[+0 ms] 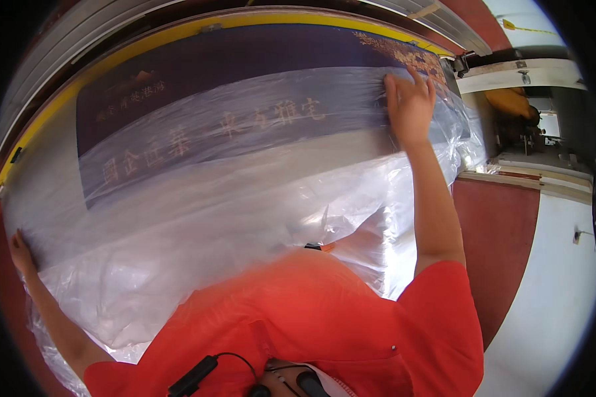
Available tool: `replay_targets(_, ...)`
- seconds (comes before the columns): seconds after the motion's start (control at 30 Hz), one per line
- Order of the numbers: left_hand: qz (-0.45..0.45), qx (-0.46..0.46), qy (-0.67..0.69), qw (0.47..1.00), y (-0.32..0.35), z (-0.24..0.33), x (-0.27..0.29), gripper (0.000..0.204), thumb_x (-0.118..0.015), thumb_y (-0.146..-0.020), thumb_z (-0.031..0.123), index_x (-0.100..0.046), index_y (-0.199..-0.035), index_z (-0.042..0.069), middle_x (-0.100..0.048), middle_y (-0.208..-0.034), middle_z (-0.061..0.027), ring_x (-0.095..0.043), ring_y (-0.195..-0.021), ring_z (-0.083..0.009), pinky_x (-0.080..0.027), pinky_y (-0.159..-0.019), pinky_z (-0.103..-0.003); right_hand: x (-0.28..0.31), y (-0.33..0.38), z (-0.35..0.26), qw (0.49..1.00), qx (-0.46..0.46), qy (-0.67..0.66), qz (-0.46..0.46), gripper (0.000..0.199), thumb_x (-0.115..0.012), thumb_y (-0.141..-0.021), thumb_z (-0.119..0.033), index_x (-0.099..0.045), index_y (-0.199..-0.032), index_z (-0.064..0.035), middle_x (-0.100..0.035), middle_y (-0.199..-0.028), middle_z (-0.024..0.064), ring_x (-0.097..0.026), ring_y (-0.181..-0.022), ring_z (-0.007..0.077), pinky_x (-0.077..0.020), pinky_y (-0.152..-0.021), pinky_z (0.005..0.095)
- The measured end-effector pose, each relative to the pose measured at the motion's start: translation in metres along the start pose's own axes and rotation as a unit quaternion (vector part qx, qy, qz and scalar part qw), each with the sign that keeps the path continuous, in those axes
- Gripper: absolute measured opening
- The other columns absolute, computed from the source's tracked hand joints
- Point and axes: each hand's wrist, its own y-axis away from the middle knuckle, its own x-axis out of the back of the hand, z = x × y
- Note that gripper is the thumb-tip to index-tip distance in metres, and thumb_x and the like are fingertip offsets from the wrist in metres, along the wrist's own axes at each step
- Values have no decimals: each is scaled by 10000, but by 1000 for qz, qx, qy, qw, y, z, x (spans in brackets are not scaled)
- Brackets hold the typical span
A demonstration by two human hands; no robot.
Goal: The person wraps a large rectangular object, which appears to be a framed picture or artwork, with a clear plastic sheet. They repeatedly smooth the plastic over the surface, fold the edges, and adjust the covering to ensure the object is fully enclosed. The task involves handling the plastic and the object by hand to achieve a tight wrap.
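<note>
A sheet of clear plastic film (245, 192) lies wrinkled across a dark purple printed panel (212, 59) with gold lettering and a gold floral pattern. The film covers the panel's lower part and the pale surface (46, 172) around it, and bunches up near my body. My right hand (412, 109) is stretched far forward, fingers bent and closed on the film near its far edge at the panel's right end. Out at the far left, my left hand (21, 253) has its fingers curled at the film's edge; its fingertips are small and partly blurred.
A yellow strip (179, 35) borders the work surface at the back, with metal rails (53, 56) behind it. At right is a white frame (523, 76) with a dark opening. Red floor (496, 245) and a white area (549, 291) lie to the right.
</note>
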Motion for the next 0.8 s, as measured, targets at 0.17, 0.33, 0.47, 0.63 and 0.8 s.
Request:
replay_targets(0.17,-76,51,295,951,13,41,58,390,-437,-830,305,-478,-1066,-2,-500,-1064,-102,-457,-990,-193,-323,-866,-284,-41,-5,34,962,-184,-196,53,179,-586,-715,-258,-590,-771,-88,-551,-754,63,-498,-780,248,-384,-718,315)
replay_targets(0.33,-1,212,403,890,16,26,79,385,-437,-835,266,-453,-1082,-29,-503,-1039,-112,-466,-967,-173,-353,-843,-264,-18,-15,23,992,28,17,123,185,-546,-762,-262,-538,-775,-77,-519,-658,35,-491,-645,160,-382,-567,279)
replay_targets(0.47,105,131,143,975,-21,6,74,342,-444,-828,246,-475,-1041,-20,-534,-981,-114,-503,-911,-185,-400,-780,-275,29,-32,10,711,-263,-649,55,208,-459,-825,-233,-474,-731,-48,-409,-552,-22,-389,-494,57,-317,-447,207)
replay_targets(0.63,177,156,179,955,-68,17,-55,316,-477,-788,274,-497,-993,34,-560,-938,-124,-532,-862,-245,-416,-738,-303,-35,-16,54,860,-267,-435,-13,195,-464,-805,-201,-479,-727,-23,-436,-532,5,-405,-476,59,-327,-434,214)
replay_targets(0.8,200,93,-22,975,-146,81,-70,478,-419,-780,448,-522,-971,22,-543,-948,-179,-512,-900,-295,-396,-761,-362,-77,-90,89,901,-290,-317,63,318,-506,-757,-303,-552,-729,11,-548,-644,107,-518,-594,204,-395,-554,295)
